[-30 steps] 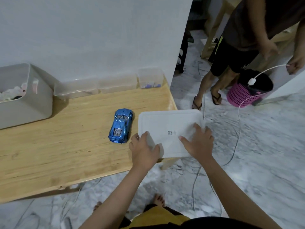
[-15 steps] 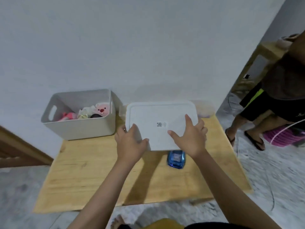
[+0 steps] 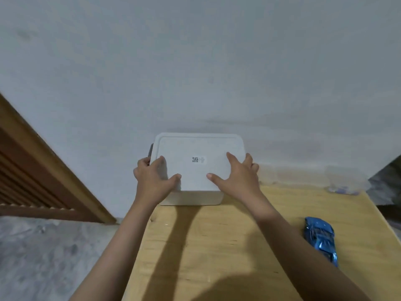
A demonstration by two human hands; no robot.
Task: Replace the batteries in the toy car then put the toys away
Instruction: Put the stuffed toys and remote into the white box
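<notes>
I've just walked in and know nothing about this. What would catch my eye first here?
Most striking are the two bare hands, left hand and right hand, laid on a white lid atop a pale storage box at the back of the wooden table, against the wall. Next, a shiny blue toy car lies alone near the table's right edge.

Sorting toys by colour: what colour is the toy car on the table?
Shiny metallic blue; the toy car shows in the head view.
</notes>
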